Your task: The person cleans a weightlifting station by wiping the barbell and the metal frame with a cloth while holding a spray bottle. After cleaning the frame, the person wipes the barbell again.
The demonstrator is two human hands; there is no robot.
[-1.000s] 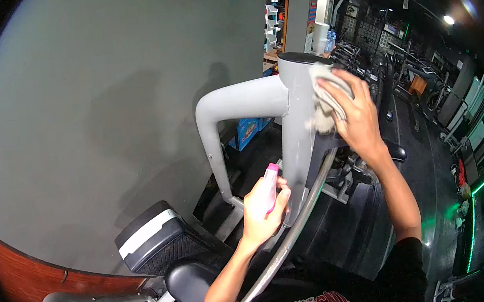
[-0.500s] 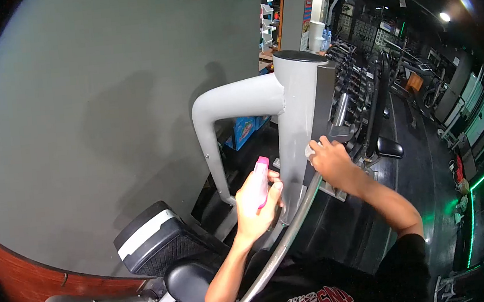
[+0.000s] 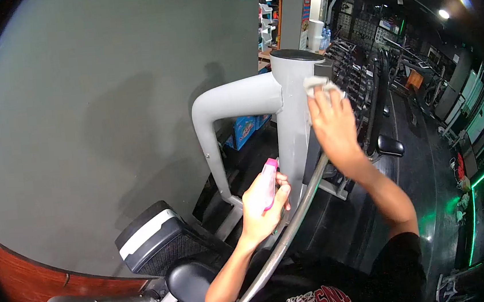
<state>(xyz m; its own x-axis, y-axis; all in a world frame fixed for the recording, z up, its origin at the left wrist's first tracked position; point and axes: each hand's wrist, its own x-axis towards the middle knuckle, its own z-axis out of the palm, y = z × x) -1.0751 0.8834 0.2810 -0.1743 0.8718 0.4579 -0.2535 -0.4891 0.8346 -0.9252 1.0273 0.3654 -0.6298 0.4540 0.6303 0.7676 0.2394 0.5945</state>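
My left hand (image 3: 261,209) is closed around a clear bottle with a pink top (image 3: 269,184), held upright and slightly tilted in front of the grey machine post (image 3: 295,129). My right hand (image 3: 333,121) presses a crumpled white cloth (image 3: 319,82) against the upper right side of that post, below its black cap (image 3: 297,55). Under my right forearm, a curved metal bar (image 3: 287,236) runs down toward my body.
A bent grey tube (image 3: 205,137) joins the post on the left. Black padded seats (image 3: 193,282) stand at the lower left, by the grey wall (image 3: 100,106). A dumbbell rack (image 3: 356,77) is behind on the right. A small black pad (image 3: 390,146) juts out at the right.
My right hand has moved up along the post with the cloth, which now shows more. My left hand and the bottle have shifted slightly to the right.
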